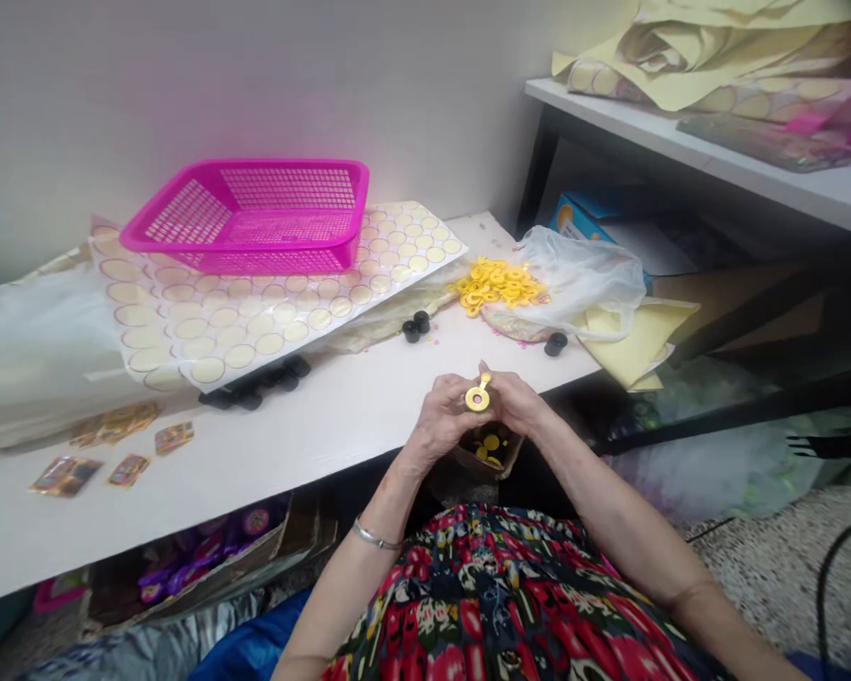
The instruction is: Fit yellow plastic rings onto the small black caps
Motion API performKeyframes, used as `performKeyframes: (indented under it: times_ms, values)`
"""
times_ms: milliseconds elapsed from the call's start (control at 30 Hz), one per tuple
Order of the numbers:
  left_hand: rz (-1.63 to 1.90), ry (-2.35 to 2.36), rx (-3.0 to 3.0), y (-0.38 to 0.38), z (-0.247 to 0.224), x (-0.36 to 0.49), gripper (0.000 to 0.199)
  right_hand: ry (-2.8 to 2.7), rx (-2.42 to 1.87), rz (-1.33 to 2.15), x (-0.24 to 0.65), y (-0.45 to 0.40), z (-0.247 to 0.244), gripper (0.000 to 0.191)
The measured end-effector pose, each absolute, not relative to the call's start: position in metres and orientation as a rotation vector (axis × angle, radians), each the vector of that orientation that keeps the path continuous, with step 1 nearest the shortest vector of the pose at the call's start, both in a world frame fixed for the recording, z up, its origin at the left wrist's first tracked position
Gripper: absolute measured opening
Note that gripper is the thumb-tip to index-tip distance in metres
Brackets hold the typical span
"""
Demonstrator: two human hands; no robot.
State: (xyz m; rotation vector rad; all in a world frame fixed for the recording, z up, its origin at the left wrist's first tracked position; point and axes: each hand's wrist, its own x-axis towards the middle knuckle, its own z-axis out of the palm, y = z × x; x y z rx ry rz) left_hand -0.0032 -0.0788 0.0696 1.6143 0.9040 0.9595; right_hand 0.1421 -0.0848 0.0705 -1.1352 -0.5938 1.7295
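Ring of yellow plastic (477, 402), with a small round-ended tab, is held up in front of the lap, just past the table's near edge. Its tab is pointed to about one o'clock, and a bit of pink can be seen in its middle. It is pinched by the left hand (441, 416), with the thumb tucked near its lower edge. The right hand (519, 405) is curled close beside it, with one finger poked up; how hard it is gripped there, if at all, cannot be told.

From the ring, a small cardboard box (505, 470) is seen at six o'clock, with yellow bits inside. At twelve o'clock, a pile of yellow tabbed rings (502, 286) is heaped on the white table (355, 407). At one o'clock, a clear plastic bag (588, 279) is crumpled next to the pile. Black caps (411, 331) are set at eleven o'clock, and more black caps (555, 344) are placed at two.

Toward ten o'clock, a pink plastic basket (290, 257) is rested on a sheet of round stickers (298, 328). At nine o'clock, small shiny packets (66, 476) are laid near the table's front edge.
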Motion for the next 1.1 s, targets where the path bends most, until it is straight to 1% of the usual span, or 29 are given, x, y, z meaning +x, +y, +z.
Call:
performKeyframes:
  times_ms: [67,167,233,400,633,767,900,1033,1100]
  values:
    - [0.955,0.858,1.650,-0.085,0.070,-0.005,0.041,-0.619,-1.012,1.838,0.149,-0.093,0.074,0.030]
    - [0.967,0.823,1.720,-0.092,0.071,-0.005,0.046,-0.681,-0.949,1.933,0.158,-0.103,0.078,0.039]
    - [0.936,0.814,1.804,-0.096,0.074,-0.004,0.041,-0.741,-0.924,1.953,0.163,-0.109,0.079,0.042]
    - [0.844,0.771,2.035,-0.104,0.085,-0.001,0.021,-0.971,-0.964,1.932,0.172,-0.118,0.082,0.041]
    - [0.783,0.624,2.269,-0.111,0.090,0.007,0.013,-1.098,-0.929,1.974,0.185,-0.120,0.083,0.050]
    - [0.730,0.602,2.362,-0.116,0.090,0.010,0.012,-1.116,-0.899,2.012,0.187,-0.125,0.085,0.050]
    - [0.656,0.648,2.465,-0.121,0.086,0.009,0.015,-1.115,-0.891,1.954,0.182,-0.131,0.076,0.048]
    - [0.608,0.703,2.410,-0.117,0.072,0.007,0.010,-1.039,-0.962,1.845,0.175,-0.136,0.061,0.047]
    - [0.660,0.745,2.318,-0.113,0.066,0.006,0.017,-0.992,-0.950,1.803,0.174,-0.137,0.058,0.052]
